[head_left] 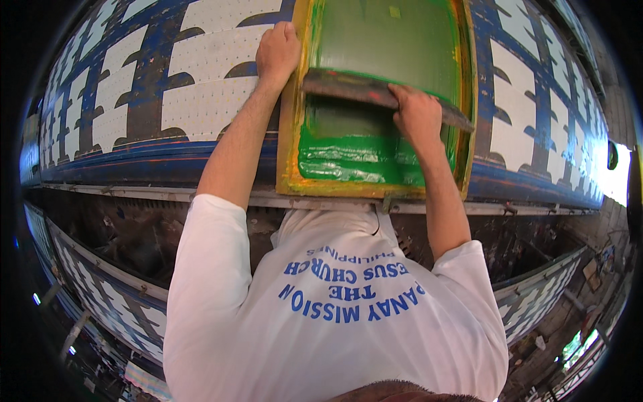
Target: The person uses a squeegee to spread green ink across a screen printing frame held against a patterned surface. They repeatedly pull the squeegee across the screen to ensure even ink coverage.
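A screen-printing frame [287, 157] with yellow-stained edges lies before me on a long printing table. Thick green ink [348, 157] is pooled in glossy ridges across the near end of its mesh [382, 40]. My left hand [278, 53] is closed at the frame's upper left edge, its fingertips partly hidden. With my right hand [416, 114] I grip a long dark squeegee [348, 87] right of its middle. The squeegee spans the frame at a slant, its left end farther away than its right, beyond the ink pool.
White cut fabric pieces [207, 57] lie in rows on the dark blue-stained table [147, 100], left and right of the frame. A metal rail [154, 194] runs along its near edge. Behind me stands another table [114, 288] with similar white pieces.
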A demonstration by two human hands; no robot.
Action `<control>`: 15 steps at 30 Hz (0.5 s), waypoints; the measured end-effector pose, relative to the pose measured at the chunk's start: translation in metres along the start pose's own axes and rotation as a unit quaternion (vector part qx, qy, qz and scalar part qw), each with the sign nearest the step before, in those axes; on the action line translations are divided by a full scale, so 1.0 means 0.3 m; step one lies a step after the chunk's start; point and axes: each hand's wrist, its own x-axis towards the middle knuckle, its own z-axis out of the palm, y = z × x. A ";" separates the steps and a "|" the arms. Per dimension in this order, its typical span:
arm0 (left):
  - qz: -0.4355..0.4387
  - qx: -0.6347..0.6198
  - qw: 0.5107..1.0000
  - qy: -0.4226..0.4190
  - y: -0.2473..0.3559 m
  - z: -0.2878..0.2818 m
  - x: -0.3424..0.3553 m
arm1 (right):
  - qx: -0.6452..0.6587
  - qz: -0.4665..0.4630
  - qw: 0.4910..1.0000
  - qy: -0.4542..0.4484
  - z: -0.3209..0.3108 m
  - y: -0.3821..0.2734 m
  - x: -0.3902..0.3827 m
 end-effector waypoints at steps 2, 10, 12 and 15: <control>0.003 -0.007 1.000 0.007 0.006 -0.007 -0.001 | 0.003 0.001 1.000 -0.006 0.037 0.086 0.173; -0.022 0.010 1.000 0.006 0.025 -0.015 -0.010 | -0.043 0.008 0.998 -0.042 0.131 0.374 0.775; -0.021 0.006 1.000 0.014 0.030 -0.016 -0.012 | -0.057 0.007 0.997 -0.055 0.138 0.417 0.877; -0.013 0.010 0.999 0.027 0.037 -0.019 -0.013 | -0.063 0.003 0.995 -0.083 0.109 0.465 1.015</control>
